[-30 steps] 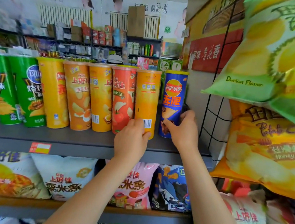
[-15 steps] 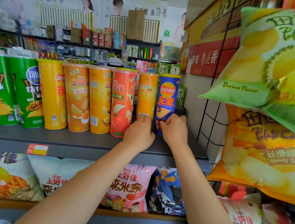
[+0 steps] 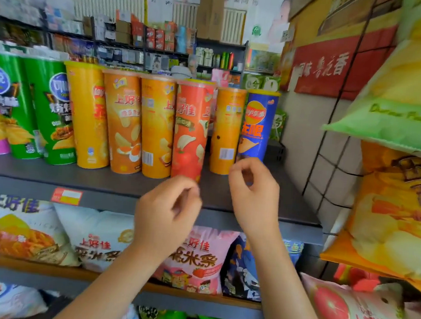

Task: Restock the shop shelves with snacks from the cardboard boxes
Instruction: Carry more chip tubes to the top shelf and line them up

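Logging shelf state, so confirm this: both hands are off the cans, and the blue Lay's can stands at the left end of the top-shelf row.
Wrong end. The head view shows the blue Lay's can at the right end of the row. Left hand and right hand are indeed off the cans.

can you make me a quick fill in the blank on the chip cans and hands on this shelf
1. The can at the right end of the row on the grey shelf is coloured ____.
2. The left hand and the right hand both hold ____.
3. The orange can just left of the blue can stands ____ back on the shelf than the red can.
4. The two cans at the left end of the row are coloured ____.

Missing words: blue; nothing; further; green
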